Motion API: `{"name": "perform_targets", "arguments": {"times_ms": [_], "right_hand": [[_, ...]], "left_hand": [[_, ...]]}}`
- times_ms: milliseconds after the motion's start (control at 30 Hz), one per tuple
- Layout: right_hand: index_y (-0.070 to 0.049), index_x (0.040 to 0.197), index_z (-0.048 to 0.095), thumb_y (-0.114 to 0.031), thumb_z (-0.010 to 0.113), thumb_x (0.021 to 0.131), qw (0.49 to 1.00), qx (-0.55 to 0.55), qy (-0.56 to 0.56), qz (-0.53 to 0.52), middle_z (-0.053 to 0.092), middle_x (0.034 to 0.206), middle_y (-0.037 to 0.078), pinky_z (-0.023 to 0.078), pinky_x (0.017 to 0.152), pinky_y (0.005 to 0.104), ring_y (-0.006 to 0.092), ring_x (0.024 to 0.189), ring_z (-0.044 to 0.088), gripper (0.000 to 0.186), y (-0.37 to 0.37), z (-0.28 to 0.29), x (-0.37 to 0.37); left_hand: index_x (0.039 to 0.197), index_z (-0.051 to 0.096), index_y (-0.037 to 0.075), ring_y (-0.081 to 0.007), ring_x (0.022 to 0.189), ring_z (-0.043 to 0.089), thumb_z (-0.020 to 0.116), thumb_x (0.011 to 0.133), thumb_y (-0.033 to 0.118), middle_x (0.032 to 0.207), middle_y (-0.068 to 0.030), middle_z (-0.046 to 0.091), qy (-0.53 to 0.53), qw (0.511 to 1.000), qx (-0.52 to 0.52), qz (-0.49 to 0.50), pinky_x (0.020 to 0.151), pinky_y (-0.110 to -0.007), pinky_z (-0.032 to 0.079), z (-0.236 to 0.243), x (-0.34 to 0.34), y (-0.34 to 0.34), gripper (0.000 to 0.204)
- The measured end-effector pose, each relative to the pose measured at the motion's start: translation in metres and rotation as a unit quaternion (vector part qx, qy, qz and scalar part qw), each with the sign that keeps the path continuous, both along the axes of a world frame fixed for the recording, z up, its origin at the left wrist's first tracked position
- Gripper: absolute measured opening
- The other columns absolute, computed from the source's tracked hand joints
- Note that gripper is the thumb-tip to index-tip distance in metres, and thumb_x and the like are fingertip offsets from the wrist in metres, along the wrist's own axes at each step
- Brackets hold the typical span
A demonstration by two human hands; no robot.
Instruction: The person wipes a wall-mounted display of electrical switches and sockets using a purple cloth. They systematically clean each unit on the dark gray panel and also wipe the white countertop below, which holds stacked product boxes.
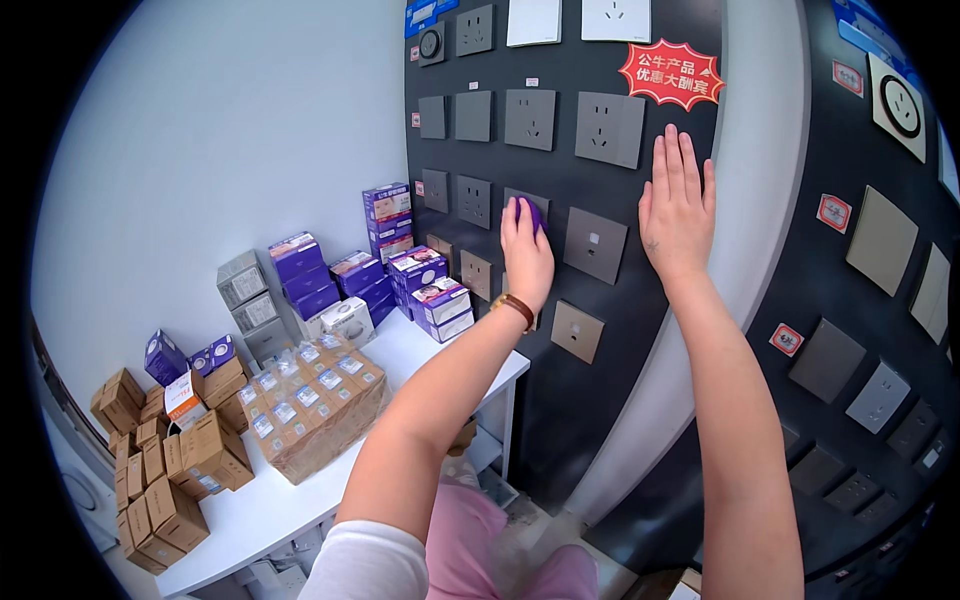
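Observation:
My left hand (527,262) is closed around a bunched purple cloth (530,213), pressing it against a grey wall plate (516,194) on the dark display board (545,380). The fingers and the cloth cover most of that plate. Flat against the board's right part lies my right hand (682,200), fingers stretched upward and nothing in it. Just left of it is a grey double socket (610,131), and below the cloth, to its right, a larger grey plate with a small port (596,245). A red starburst sticker (671,75) sits above my right fingertips.
On the left, a white table (400,360) bears purple boxes (298,257), brown cartons (208,447) and a film-wrapped bundle of boxes (340,425). A pale pillar (640,440) separates this board from a second dark board (770,280) with more sockets.

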State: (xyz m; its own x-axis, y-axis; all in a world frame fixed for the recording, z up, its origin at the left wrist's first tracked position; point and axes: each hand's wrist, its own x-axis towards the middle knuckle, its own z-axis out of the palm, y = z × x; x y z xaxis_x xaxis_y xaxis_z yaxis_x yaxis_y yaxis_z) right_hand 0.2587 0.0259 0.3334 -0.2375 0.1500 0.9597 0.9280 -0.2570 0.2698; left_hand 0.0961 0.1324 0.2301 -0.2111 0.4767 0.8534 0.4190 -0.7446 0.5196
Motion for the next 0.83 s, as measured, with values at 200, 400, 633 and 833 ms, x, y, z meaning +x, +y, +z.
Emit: {"name": "perform_targets", "arguments": {"times_ms": [200, 400, 633, 833], "right_hand": [[-0.007, 0.147, 0.039, -0.021, 0.052, 0.092, 1.0, 0.004, -0.002, -0.001, 0.03, 0.158, 0.003, 0.02, 0.119, 0.0397, 0.0169, 0.146, 0.026, 0.059, -0.003, 0.001, 0.0], [-0.006, 0.147, 0.038, -0.02, 0.051, 0.092, 1.0, -0.004, 0.0, 0.023, 0.031, 0.157, 0.004, 0.021, 0.119, 0.0405, 0.0185, 0.146, 0.026, 0.058, -0.003, 0.001, -0.002], [-0.004, 0.147, 0.039, -0.019, 0.051, 0.093, 1.0, -0.008, -0.01, 0.022, 0.031, 0.157, 0.006, 0.02, 0.119, 0.0412, 0.0195, 0.146, 0.027, 0.057, -0.002, 0.0, 0.002], [-0.004, 0.147, 0.038, -0.019, 0.052, 0.093, 1.0, -0.003, -0.022, 0.009, 0.032, 0.157, 0.006, 0.021, 0.119, 0.0417, 0.0207, 0.146, 0.028, 0.057, -0.003, 0.002, 0.0]], "left_hand": [[0.144, 0.038, 0.001, -0.0402, 0.138, 0.032, 0.049, 0.094, 0.0, 0.152, -0.0196, 0.031, 0.072, 0.997, 0.008, -0.011, 0.113, -0.041, 0.031, -0.022, -0.009, -0.012, 0.052], [0.133, 0.052, -0.001, -0.0392, 0.129, 0.045, 0.054, 0.09, -0.001, 0.146, -0.0205, 0.039, 0.066, 0.996, -0.034, 0.048, 0.108, -0.039, 0.039, -0.027, -0.049, 0.03, 0.043], [0.111, 0.064, -0.002, -0.0354, 0.113, 0.055, 0.058, 0.086, -0.003, 0.125, -0.0179, 0.053, -0.067, 0.989, -0.003, 0.131, 0.1, -0.038, 0.045, -0.029, -0.097, 0.063, 0.027], [0.112, 0.067, 0.001, -0.0342, 0.115, 0.055, 0.06, 0.085, -0.001, 0.125, -0.0178, 0.055, -0.068, 0.994, 0.046, 0.077, 0.101, -0.037, 0.044, 0.013, -0.103, 0.096, 0.028]]}}
